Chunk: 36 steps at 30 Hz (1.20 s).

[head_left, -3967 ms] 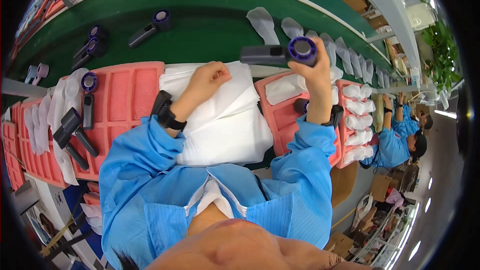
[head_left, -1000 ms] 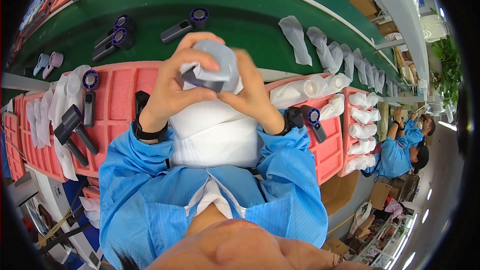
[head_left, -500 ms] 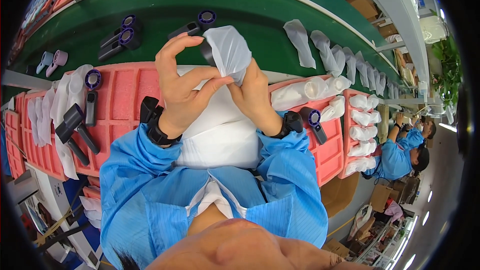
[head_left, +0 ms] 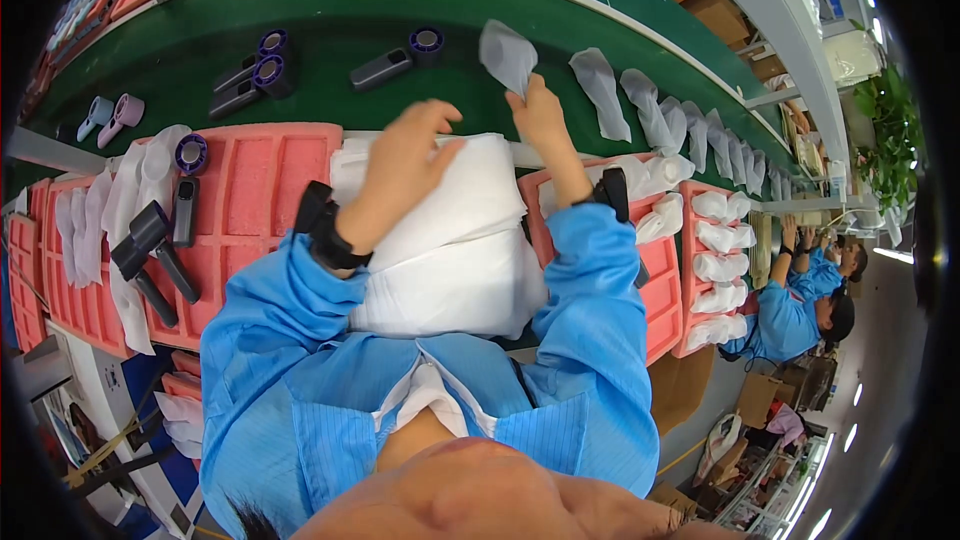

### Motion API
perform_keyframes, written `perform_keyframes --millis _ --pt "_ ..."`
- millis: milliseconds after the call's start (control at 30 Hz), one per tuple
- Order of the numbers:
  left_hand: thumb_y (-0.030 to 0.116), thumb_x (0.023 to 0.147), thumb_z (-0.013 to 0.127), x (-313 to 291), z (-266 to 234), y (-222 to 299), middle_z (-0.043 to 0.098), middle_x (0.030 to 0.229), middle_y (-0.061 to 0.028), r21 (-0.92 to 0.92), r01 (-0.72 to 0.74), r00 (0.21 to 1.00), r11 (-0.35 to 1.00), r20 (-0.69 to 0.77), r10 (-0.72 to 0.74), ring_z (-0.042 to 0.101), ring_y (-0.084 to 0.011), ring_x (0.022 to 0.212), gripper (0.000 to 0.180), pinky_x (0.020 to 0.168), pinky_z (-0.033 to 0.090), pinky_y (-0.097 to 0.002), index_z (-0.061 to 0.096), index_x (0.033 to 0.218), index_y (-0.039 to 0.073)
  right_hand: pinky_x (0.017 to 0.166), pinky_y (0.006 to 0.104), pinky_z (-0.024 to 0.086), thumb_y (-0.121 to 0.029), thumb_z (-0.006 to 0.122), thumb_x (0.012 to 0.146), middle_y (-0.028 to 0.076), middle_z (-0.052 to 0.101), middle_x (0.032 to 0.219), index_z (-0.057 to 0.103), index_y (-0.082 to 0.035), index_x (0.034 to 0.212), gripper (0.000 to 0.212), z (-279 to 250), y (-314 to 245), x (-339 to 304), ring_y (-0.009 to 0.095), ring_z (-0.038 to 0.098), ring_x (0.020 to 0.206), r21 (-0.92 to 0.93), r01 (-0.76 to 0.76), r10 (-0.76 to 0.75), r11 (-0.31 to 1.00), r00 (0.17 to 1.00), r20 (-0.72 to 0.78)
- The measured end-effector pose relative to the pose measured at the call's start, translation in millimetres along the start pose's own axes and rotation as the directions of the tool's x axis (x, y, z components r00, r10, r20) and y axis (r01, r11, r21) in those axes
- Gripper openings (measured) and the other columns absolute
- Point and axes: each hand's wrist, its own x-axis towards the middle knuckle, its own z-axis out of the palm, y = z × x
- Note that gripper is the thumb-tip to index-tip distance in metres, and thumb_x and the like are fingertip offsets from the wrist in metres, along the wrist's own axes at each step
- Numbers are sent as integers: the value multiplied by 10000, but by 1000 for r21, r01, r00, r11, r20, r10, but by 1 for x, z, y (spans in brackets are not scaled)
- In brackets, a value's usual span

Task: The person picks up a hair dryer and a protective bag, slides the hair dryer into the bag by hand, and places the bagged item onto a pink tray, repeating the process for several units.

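My right hand (head_left: 541, 118) reaches over the green belt, fingers closed on the narrow end of a white translucent sleeve (head_left: 507, 56). The sleeve's rounded far end looks filled, but its contents are hidden. My left hand (head_left: 408, 165), blurred, is held above a stack of white sheets or sleeves (head_left: 440, 270) in front of me. Its thumb and fingers are apart with nothing between them. Beyond it a dark grey hair dryer (head_left: 385, 68) with a purple-ringed end lies on the belt. To the right, another wrapped piece (head_left: 600, 90) begins a row of several sleeves.
A pink foam tray (head_left: 245, 240) on the left bears loose dark dryers (head_left: 150, 230) and white sleeves. Another pink tray (head_left: 660, 315) on the right holds wrapped pieces. More dryers (head_left: 250, 80) lie on the belt (head_left: 330, 0). Co-workers in blue (head_left: 790, 315) are at far right.
My right hand has carried the sleeve up and right, over the belt. My left hand has let go and drawn back toward the white stack, which is now more exposed.
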Motion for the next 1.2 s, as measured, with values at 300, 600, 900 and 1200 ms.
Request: perform_keyframes --millis 300,600,900,1200 --pt "305 732 731 -20 44 -18 509 837 -76 402 -208 966 892 225 124 572 -256 779 309 640 465 -357 575 871 77 924 377 448 -155 732 657 247 538 1210 413 58 1297 747 37 -33 55 349 536 1112 81 407 -395 910 910 -128" --pt "268 721 717 -25 61 -29 515 829 -79 463 -301 951 833 205 230 564 -234 779 277 630 465 -347 575 871 83 866 335 495 -154 819 503 182 619 1067 505 45 1204 794 83 -64 99 293 628 939 492 170 -331 854 907 262" --pt "230 749 687 -25 50 -16 512 820 -71 407 -305 947 861 227 228 558 -231 774 203 646 465 -352 586 879 111 783 284 482 -112 798 553 84 607 967 548 -16 1088 598 -79 -55 -5 168 591 861 537 394 -329 746 919 -217" --pt "182 788 682 -20 38 -19 524 773 -69 132 -170 972 977 184 144 534 -202 654 141 589 434 -331 598 841 82 846 271 439 -64 730 536 66 583 1026 540 -25 1068 567 -135 -5 -80 143 564 919 551 397 -251 734 913 -323"
